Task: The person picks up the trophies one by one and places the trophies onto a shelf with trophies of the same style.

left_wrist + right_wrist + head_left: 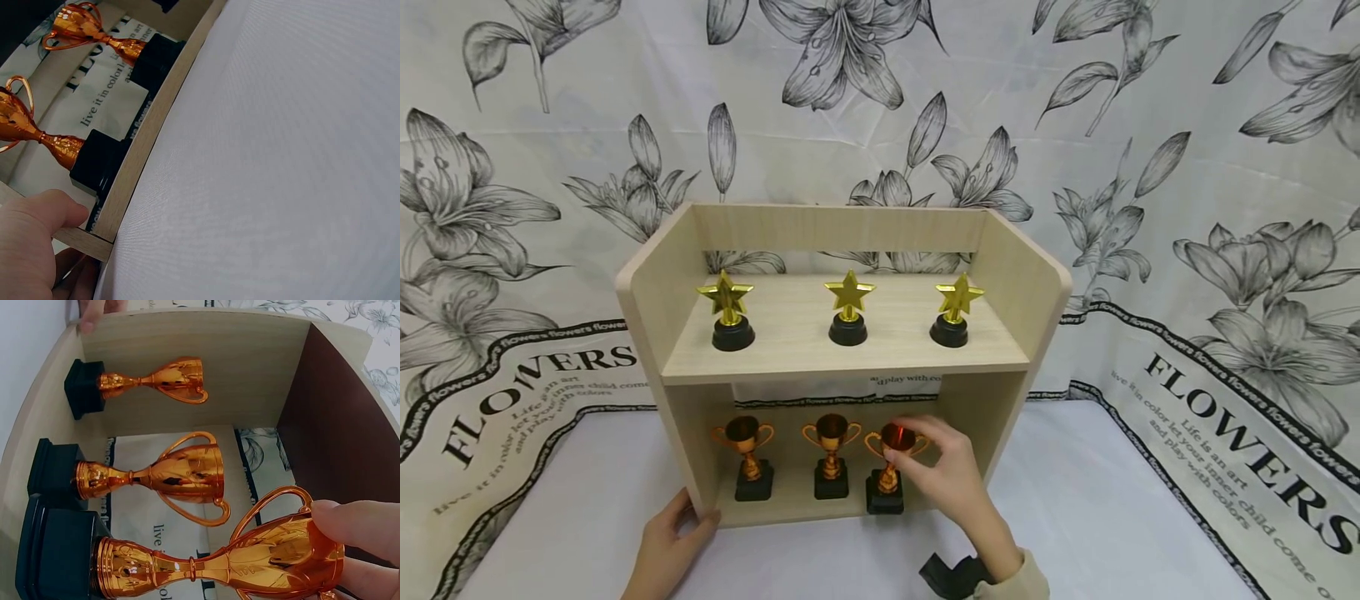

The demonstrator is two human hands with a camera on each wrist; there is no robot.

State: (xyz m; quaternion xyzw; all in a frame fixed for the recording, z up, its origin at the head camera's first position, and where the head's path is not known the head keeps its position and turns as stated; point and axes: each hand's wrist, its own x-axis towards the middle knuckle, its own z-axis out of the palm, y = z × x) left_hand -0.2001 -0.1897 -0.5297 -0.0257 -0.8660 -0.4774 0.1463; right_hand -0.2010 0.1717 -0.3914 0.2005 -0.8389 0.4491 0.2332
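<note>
At the lower right of a wooden two-tier shelf (pixel 850 371), my right hand (pixel 946 471) pinches the rim of an orange-bronze trophy cup (pixel 275 556) with a black base. Its base appears at the front edge of the lower board; whether it touches the board I cannot tell. My left hand (pixel 668 542) grips the shelf's lower left corner, thumb (pixel 65 209) inside the side panel and fingers outside. Two matching trophy cups stand upright on the lower tier, one in the middle (pixel 831 454) and one at the left (pixel 751 458).
Gold star trophies stand on the upper tier at left (pixel 727 312), middle (pixel 848 308) and right (pixel 955 311). A white cloth (pixel 1120 500) covers the table. Flower-printed fabric (pixel 865 150) hangs behind. A black strap (pixel 953 577) lies by my right wrist.
</note>
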